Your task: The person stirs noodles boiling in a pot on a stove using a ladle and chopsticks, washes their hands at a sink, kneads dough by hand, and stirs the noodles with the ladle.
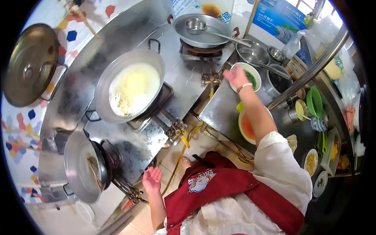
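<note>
My left hand [152, 179] is held low in front of the apron, palm up and fingers spread, with nothing in it. My right hand [236, 76] reaches over the left rim of a white bowl [256, 73] of chopped greens [250, 80]. Its fingers look stretched apart, and I see nothing between them. Under my right forearm is a second pale bowl [243, 127] with orange-red liquid, partly hidden. On the middle burner, a large two-handled pot [102, 84] holds whitish liquid with noodles [124, 105] gathered near its lower edge.
A wide pan [180, 27] at the back holds a ladle [196, 26]. Another pot [76, 164] with chopsticks [94, 174] stands lower left. A large lid [29, 70] is at the far left. A metal rail [313, 70] crosses the right side, beside several containers and a green bowl [314, 101].
</note>
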Action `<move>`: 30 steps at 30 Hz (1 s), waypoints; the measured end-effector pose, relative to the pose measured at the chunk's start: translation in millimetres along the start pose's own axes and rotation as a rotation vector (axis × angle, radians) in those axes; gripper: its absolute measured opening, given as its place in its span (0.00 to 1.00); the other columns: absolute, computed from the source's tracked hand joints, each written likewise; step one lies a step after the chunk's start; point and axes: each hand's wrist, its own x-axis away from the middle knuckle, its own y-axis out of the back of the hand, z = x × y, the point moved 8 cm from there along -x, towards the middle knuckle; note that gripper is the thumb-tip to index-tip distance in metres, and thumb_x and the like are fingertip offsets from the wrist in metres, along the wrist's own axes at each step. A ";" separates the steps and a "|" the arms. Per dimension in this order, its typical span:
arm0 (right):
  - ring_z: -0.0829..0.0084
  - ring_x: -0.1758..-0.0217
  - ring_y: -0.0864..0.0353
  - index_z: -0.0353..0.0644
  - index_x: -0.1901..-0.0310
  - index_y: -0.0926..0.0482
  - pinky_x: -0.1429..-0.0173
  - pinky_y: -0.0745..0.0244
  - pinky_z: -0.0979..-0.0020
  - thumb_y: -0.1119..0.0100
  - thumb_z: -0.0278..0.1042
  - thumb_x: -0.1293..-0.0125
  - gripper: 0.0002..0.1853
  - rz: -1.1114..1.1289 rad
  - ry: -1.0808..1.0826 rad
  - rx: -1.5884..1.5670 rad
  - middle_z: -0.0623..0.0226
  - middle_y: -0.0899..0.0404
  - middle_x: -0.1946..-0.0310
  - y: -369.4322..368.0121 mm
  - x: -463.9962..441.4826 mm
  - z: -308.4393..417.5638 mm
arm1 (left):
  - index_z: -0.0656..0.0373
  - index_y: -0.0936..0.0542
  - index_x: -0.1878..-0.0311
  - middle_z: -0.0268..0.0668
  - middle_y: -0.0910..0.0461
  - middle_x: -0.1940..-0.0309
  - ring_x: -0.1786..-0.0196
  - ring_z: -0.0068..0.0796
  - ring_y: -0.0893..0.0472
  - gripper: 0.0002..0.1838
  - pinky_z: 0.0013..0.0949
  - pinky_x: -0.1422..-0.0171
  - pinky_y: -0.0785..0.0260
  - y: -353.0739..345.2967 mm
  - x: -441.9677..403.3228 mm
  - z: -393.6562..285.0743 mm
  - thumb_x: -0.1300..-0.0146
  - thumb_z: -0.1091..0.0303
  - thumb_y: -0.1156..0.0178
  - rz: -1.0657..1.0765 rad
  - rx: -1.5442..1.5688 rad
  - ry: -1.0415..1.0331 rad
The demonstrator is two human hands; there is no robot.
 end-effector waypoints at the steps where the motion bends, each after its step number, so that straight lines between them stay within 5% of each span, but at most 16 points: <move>1: 0.56 0.32 0.38 0.40 0.30 0.49 0.37 0.32 0.55 0.53 0.44 0.30 0.32 -0.086 0.009 -0.172 0.46 0.44 0.34 12.7 -32.5 25.5 | 0.63 0.27 0.49 0.50 0.21 0.54 0.52 0.46 0.21 0.24 0.46 0.45 0.28 2.7 -5.1 -2.6 0.32 0.49 0.51 -0.011 -0.027 0.024; 5: 0.58 0.22 0.62 0.43 0.27 0.60 0.24 0.60 0.50 0.51 0.52 0.32 0.41 -0.057 0.308 -0.223 0.56 0.60 0.25 19.1 -76.5 123.5 | 0.61 0.26 0.50 0.47 0.20 0.56 0.54 0.43 0.21 0.21 0.43 0.46 0.27 -22.5 -14.5 8.2 0.33 0.51 0.49 0.050 -0.103 0.084; 8: 0.64 0.21 0.80 0.44 0.26 0.63 0.23 0.77 0.52 0.63 0.58 0.31 0.41 -0.019 0.388 -0.160 0.59 0.70 0.24 -8.9 -65.3 150.5 | 0.61 0.26 0.51 0.47 0.20 0.58 0.56 0.42 0.20 0.19 0.41 0.47 0.27 -43.6 -12.8 20.2 0.34 0.55 0.46 0.017 -0.100 0.079; 11: 0.56 0.29 0.42 0.33 0.34 0.44 0.26 0.60 0.43 0.69 0.53 0.28 0.32 -0.125 0.272 -0.264 0.53 0.35 0.36 2.6 -100.0 144.8 | 0.61 0.26 0.51 0.46 0.20 0.59 0.56 0.41 0.20 0.18 0.40 0.48 0.27 -56.3 -5.8 24.1 0.35 0.57 0.45 0.005 -0.136 0.086; 13: 0.55 0.46 0.26 0.32 0.48 0.33 0.32 0.45 0.38 0.71 0.50 0.26 0.26 -0.099 0.109 -0.250 0.56 0.23 0.60 3.0 -113.1 123.7 | 0.61 0.26 0.51 0.45 0.20 0.59 0.56 0.40 0.20 0.16 0.39 0.48 0.27 -64.8 -7.7 32.5 0.36 0.59 0.45 0.003 -0.138 0.101; 14: 0.55 0.51 0.24 0.33 0.57 0.31 0.37 0.39 0.34 0.66 0.46 0.26 0.22 0.100 0.064 -0.173 0.58 0.25 0.70 -4.4 -118.5 115.3 | 0.60 0.26 0.52 0.45 0.20 0.59 0.55 0.39 0.20 0.15 0.39 0.48 0.27 -61.8 -11.6 36.5 0.35 0.60 0.46 -0.028 -0.155 0.130; 15: 0.57 0.51 0.24 0.29 0.55 0.31 0.37 0.39 0.33 0.59 0.42 0.28 0.19 0.187 -0.052 -0.225 0.58 0.25 0.68 -9.6 -125.8 98.0 | 0.60 0.26 0.51 0.45 0.20 0.59 0.55 0.39 0.20 0.15 0.39 0.48 0.27 -65.0 -16.9 36.6 0.35 0.60 0.47 -0.022 -0.168 0.128; 17: 0.52 0.46 0.25 0.26 0.50 0.33 0.36 0.37 0.36 0.50 0.41 0.31 0.22 0.220 -0.157 -0.015 0.52 0.23 0.58 -37.8 -105.7 70.3 | 0.60 0.26 0.51 0.45 0.20 0.59 0.54 0.39 0.20 0.15 0.39 0.49 0.27 -70.0 -21.5 40.0 0.35 0.60 0.47 -0.036 -0.179 0.127; 20: 0.36 0.33 0.40 0.23 0.43 0.36 0.35 0.36 0.39 0.42 0.44 0.36 0.31 0.646 -0.528 -0.002 0.40 0.33 0.40 -87.8 -87.5 22.5 | 0.61 0.27 0.50 0.45 0.20 0.59 0.55 0.38 0.20 0.16 0.39 0.48 0.28 -85.5 -26.1 41.4 0.34 0.60 0.48 -0.035 -0.206 0.076; 21: 0.36 0.34 0.39 0.22 0.46 0.32 0.34 0.37 0.41 0.43 0.45 0.35 0.29 0.684 -0.560 0.001 0.39 0.31 0.43 -108.7 -65.3 12.9 | 0.61 0.27 0.50 0.45 0.20 0.58 0.55 0.38 0.20 0.15 0.39 0.48 0.28 -95.6 -22.2 40.3 0.33 0.60 0.48 -0.066 -0.243 0.065; 23: 0.39 0.34 0.37 0.22 0.47 0.32 0.38 0.29 0.45 0.45 0.37 0.34 0.24 0.874 -0.581 0.005 0.38 0.30 0.44 -135.8 -45.2 3.4 | 0.64 0.28 0.49 0.46 0.21 0.58 0.55 0.38 0.21 0.16 0.40 0.46 0.28 -96.9 -23.1 48.0 0.32 0.61 0.49 -0.028 -0.225 0.060; 25: 0.52 0.44 0.23 0.22 0.46 0.33 0.53 0.18 0.63 0.47 0.27 0.34 0.19 0.474 -0.452 0.014 0.43 0.26 0.50 -128.7 -70.2 5.0 | 0.64 0.28 0.50 0.48 0.20 0.57 0.55 0.38 0.21 0.16 0.40 0.47 0.28 -96.4 -16.1 53.8 0.32 0.62 0.50 -0.028 -0.215 0.058; 26: 0.71 0.62 0.20 0.23 0.50 0.31 0.72 0.25 0.81 0.49 0.19 0.35 0.13 0.679 -0.736 -0.158 0.53 0.23 0.61 -123.0 -103.8 -3.5 | 0.64 0.28 0.50 0.48 0.20 0.57 0.55 0.38 0.21 0.15 0.40 0.47 0.28 -94.1 -12.7 56.5 0.32 0.62 0.50 -0.035 -0.219 0.058; 27: 0.81 0.74 0.28 0.26 0.55 0.29 0.80 0.35 0.83 0.48 0.22 0.35 0.10 0.542 -0.677 -0.113 0.61 0.25 0.70 -122.1 -98.3 -0.8 | 0.63 0.28 0.50 0.48 0.20 0.58 0.55 0.39 0.21 0.15 0.40 0.47 0.28 -90.0 -8.5 58.1 0.32 0.62 0.50 -0.039 -0.225 0.062; 30: 0.75 0.73 0.26 0.29 0.51 0.32 0.75 0.29 0.77 0.45 0.26 0.36 0.15 0.510 -0.033 0.886 0.58 0.25 0.67 -94.3 -119.1 26.7 | 0.63 0.27 0.51 0.47 0.20 0.59 0.57 0.38 0.20 0.15 0.39 0.49 0.27 -69.9 -0.8 63.3 0.32 0.62 0.50 -0.112 -0.203 0.073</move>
